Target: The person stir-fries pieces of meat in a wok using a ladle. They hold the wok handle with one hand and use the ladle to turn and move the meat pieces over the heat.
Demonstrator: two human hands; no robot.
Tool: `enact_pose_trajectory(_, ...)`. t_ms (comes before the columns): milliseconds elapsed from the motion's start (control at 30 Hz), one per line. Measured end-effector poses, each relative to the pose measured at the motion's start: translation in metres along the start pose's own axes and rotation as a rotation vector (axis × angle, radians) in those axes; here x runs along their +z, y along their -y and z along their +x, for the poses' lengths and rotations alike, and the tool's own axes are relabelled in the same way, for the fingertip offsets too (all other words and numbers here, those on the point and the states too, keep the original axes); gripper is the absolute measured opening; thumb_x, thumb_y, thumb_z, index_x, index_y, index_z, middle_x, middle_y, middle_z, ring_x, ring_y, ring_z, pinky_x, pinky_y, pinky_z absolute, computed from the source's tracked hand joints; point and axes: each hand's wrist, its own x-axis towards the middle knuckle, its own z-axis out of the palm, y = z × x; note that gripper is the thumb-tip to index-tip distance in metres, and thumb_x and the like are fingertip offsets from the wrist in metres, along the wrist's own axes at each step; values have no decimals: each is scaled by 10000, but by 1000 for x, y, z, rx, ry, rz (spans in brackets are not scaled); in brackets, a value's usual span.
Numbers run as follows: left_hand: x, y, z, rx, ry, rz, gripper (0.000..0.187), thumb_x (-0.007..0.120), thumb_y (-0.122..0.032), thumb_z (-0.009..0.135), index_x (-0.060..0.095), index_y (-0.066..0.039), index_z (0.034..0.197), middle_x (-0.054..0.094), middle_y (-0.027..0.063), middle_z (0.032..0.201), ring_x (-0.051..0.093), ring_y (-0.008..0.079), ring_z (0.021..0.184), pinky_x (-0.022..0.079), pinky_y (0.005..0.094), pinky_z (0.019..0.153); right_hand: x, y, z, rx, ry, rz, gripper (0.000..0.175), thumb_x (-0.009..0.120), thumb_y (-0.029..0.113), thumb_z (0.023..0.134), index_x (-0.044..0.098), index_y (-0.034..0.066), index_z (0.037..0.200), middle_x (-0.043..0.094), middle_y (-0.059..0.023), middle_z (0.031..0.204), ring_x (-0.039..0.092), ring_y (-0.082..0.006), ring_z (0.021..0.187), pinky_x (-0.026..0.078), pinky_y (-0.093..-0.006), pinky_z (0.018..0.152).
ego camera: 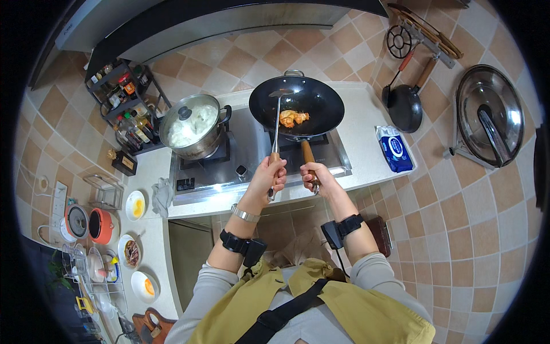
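My left hand (pixel 271 177) is closed around the wooden grip of a long metal wok spatula (pixel 277 124), whose blade rests over the far left inside of a black wok (pixel 320 101). My right hand (pixel 317 177) grips the wok's wooden handle (pixel 307 152). Browned pieces of food, perhaps egg or meat (pixel 293 118), lie together in the wok, just right of the spatula shaft. The wok sits on the right burner of a steel gas hob (pixel 253 148). Whether a flame burns under it cannot be seen.
A lidded pot (pixel 191 144) with a steamy glass lid stands on the left burner. Left are a spice rack (pixel 129 105), a grey cloth (pixel 162 197), several bowls (pixel 136 205) and a wooden cutting board (pixel 165 326). A wipes packet (pixel 394 150) lies right; pans (pixel 405 108) hang on the wall.
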Motion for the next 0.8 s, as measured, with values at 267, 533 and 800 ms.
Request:
enact_pose_trajectory(267, -3, 5, 14, 22, -13, -40, 202, 421, -232, 900, 408, -42, 971, 440, 42, 735, 423, 100, 510, 348, 195, 366, 6, -35, 23, -11, -76, 51, 176, 564, 191, 798, 467, 58, 736, 467, -5, 618, 462, -100, 489, 386, -263, 410)
enact_pose_trajectory(533, 20, 25, 34, 109, -2, 77, 178, 531, -188, 863, 467, -51, 957, 521, 34, 769, 536, 120, 667, 450, 238, 613, 11, 10, -38, -437, -191, -625, 579, 562, 223, 838, 258, -12, 1271, 510, -97, 937, 541, -164, 831, 502, -287, 659)
enact_pose_trajectory(800, 66, 57, 67, 380, 66, 548, 363, 547, -279, 864, 508, -15, 1109, 546, 79, 967, 490, 133, 909, 403, 283, 790, -2, 69, -60, -319, -369, -769, 494, 482, 45, 750, 383, 107, 1230, 509, -52, 755, 438, -97, 483, 341, -228, 373)
